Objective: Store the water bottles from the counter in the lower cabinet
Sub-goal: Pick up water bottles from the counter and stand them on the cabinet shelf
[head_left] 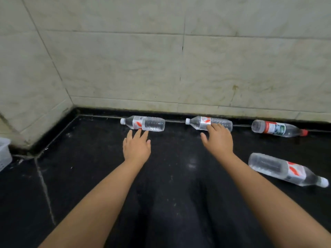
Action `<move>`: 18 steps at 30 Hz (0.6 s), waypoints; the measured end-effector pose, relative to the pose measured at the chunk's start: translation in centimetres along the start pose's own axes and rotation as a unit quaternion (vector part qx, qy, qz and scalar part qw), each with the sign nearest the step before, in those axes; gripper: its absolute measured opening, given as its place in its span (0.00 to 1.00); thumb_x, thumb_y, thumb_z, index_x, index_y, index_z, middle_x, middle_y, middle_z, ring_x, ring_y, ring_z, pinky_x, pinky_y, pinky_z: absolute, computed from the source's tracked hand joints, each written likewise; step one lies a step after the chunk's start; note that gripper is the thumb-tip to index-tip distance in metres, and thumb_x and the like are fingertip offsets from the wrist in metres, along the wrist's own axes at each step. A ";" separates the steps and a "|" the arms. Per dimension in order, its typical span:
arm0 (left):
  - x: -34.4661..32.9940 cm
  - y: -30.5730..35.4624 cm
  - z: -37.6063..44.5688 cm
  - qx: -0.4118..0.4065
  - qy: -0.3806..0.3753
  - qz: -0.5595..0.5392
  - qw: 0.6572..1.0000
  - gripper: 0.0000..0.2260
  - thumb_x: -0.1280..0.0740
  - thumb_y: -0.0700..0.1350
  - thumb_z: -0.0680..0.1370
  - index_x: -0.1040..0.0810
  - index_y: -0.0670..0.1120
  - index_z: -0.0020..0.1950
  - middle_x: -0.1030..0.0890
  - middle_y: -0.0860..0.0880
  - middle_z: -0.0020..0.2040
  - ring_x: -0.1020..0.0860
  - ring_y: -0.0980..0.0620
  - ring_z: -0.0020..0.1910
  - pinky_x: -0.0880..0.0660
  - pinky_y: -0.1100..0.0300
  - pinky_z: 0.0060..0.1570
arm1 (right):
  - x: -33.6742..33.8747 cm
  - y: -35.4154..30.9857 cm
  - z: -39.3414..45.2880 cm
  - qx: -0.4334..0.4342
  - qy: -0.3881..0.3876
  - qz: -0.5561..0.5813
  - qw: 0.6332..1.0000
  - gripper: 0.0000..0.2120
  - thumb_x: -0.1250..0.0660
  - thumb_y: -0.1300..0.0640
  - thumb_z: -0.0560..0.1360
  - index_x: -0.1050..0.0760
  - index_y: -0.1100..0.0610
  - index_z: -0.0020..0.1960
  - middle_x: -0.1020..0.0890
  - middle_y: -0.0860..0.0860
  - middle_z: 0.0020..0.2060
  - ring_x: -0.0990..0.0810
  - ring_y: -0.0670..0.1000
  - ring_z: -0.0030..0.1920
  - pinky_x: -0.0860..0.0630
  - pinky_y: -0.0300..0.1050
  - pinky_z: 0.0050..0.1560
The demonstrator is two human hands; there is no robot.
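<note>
Barely started: four water bottles lie on dark surface [161,176], none stored. Left hand [137,148] open, fingertips touching left bottle [143,123]; right hand [219,140] open over middle bottle [208,123]. Cabinet not visible.

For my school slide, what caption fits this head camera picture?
Both hands, left hand and right hand, reach for two of four lying water bottles.

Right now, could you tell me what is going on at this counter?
A person is reaching with both hands across a black counter toward water bottles lying on their sides. The left hand is open, fingertips at the leftmost bottle. The right hand rests on the middle bottle by the wall, not yet closed. Two more bottles lie to the right, untouched.
</note>
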State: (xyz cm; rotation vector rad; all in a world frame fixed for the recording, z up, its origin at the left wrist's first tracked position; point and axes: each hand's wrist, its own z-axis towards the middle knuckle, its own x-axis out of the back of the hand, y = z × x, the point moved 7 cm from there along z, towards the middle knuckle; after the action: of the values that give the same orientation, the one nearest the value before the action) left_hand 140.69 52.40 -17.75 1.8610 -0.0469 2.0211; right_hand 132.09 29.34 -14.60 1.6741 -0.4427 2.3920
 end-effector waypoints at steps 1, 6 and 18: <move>-0.8 -0.3 2.0 -0.013 -0.009 0.010 1.000 0.20 0.46 0.50 0.79 0.38 0.49 0.71 0.37 0.48 0.73 0.46 0.44 0.73 0.44 0.49 0.70 | -1.5 0.3 1.3 -0.014 -0.019 -0.012 1.000 0.16 0.40 0.53 0.75 0.28 0.64 0.56 0.22 0.59 0.54 0.28 0.58 0.57 0.34 0.51 0.56; -5.1 -0.8 13.5 -0.066 -0.057 0.049 0.995 0.23 0.46 0.53 0.79 0.43 0.49 0.72 0.41 0.48 0.74 0.48 0.44 0.74 0.44 0.49 0.71 | -8.5 2.8 8.9 -0.063 -0.092 -0.055 0.992 0.20 0.40 0.50 0.75 0.34 0.58 0.64 0.28 0.55 0.63 0.34 0.55 0.65 0.38 0.52 0.64; -14.0 -1.3 26.9 -0.198 -0.092 0.077 0.973 0.37 0.38 0.65 0.70 0.42 0.45 0.71 0.35 0.41 0.70 0.39 0.45 0.71 0.46 0.50 0.69 | -18.4 8.8 19.6 -0.086 -0.189 -0.148 0.967 0.36 0.35 0.49 0.72 0.51 0.53 0.72 0.44 0.52 0.73 0.45 0.56 0.71 0.41 0.57 0.67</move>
State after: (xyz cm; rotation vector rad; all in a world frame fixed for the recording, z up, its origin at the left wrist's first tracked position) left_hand 167.22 42.32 -28.40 1.8174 -0.6174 1.7614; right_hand 152.97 14.59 -26.84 1.9581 -0.4059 1.7776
